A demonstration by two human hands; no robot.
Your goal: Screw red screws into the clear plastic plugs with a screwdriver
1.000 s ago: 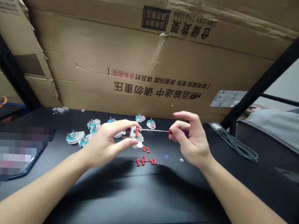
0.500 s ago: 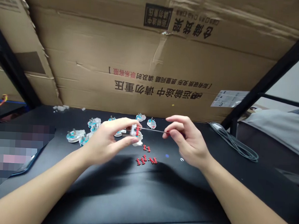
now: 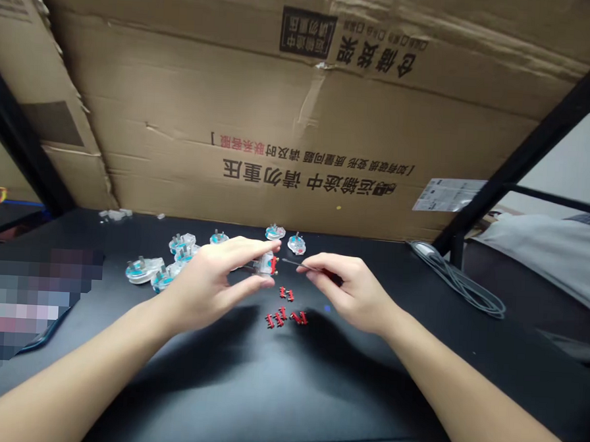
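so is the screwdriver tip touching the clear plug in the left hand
Apart. The head view shows a narrow gap between the tip of the thin steel screwdriver shaft in the right hand and the clear plastic plug in the left hand.

Head-worn view, facing forward and down, close above left hand [image 3: 212,284], right hand [image 3: 353,293]

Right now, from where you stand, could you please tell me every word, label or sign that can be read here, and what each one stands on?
"运输途中 请勿重压": upside down on the cardboard box.
"如有破损 变形 质量问题 请及时联系客服": upside down on the same box, partly red.
The black square stamp and the white label are too small to read.
The pixelated patch is unreadable.
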